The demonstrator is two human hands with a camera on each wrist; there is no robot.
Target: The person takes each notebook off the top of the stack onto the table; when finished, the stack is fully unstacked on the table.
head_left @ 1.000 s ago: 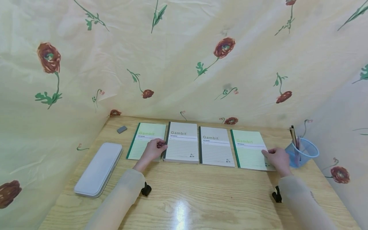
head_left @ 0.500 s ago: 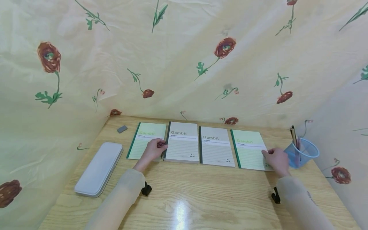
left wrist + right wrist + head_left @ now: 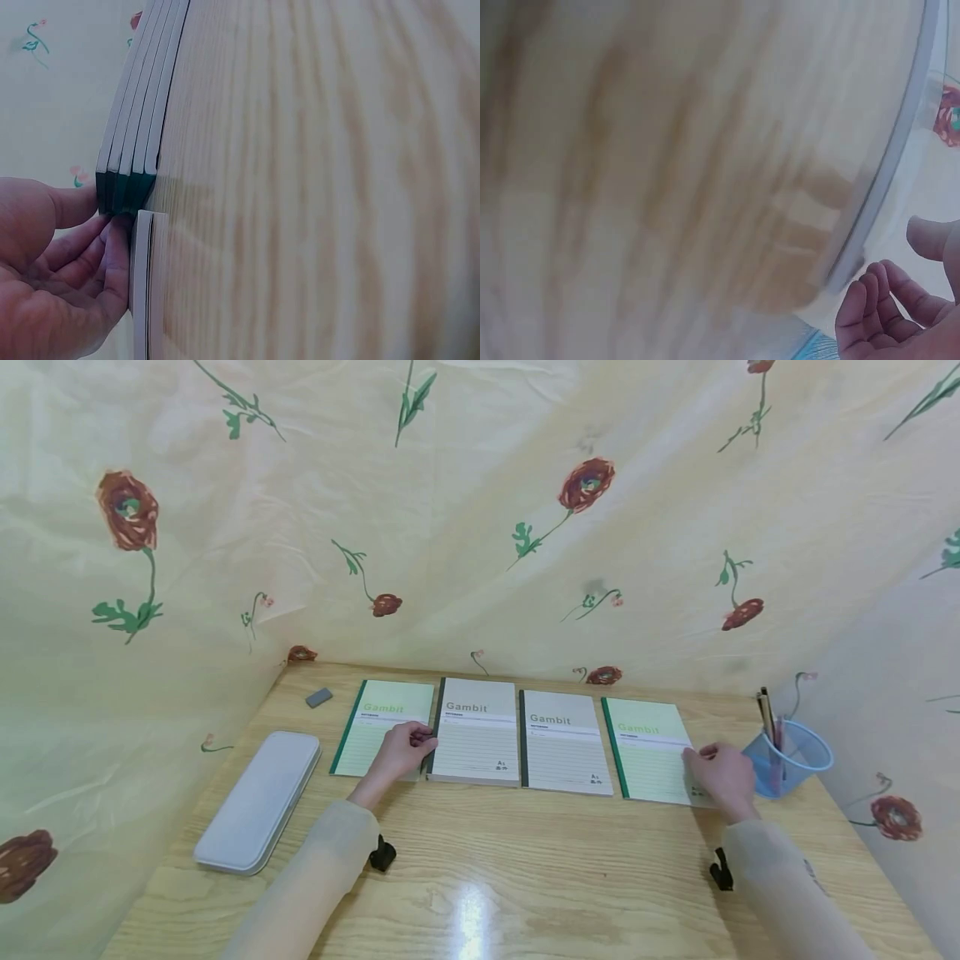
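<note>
Four notebooks are laid in a row at the far side of the desk [image 3: 525,868]; the leftmost green notebook [image 3: 382,722] is pinched by the left hand [image 3: 401,752], the rightmost green notebook [image 3: 651,747] is touched by relaxed fingers of the right hand [image 3: 723,777]

bare table [image 3: 525,877] in front, notebooks [image 3: 558,739] behind, pen cup [image 3: 795,760] right, pencil case [image 3: 258,802] left
</note>
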